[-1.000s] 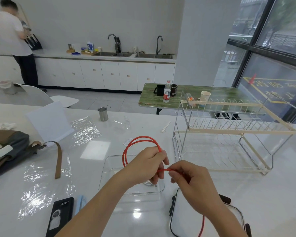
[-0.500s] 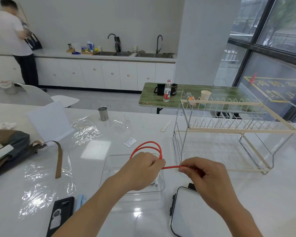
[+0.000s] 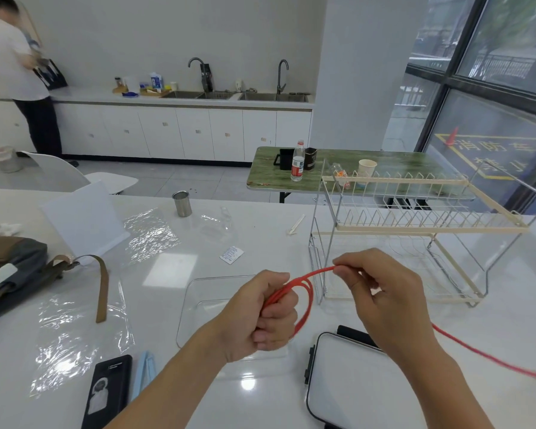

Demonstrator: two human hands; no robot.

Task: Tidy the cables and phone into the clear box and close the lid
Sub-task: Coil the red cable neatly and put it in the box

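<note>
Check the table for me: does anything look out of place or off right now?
One thing: the red cable is only partly coiled in the left hand; its loose tail trails off to the right behind the right hand. The clear box stands open, the phone outside it.

Clear box open from above; dish rack crowds its right, lid near front

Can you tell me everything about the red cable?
The red cable is thin, bendy and bright red, probably rubbery. Part of it is wound into a few loops that the left hand grips above the clear box. The right hand pinches the next stretch, held up in the air. The rest trails off blurred to the right over the white table.
</note>
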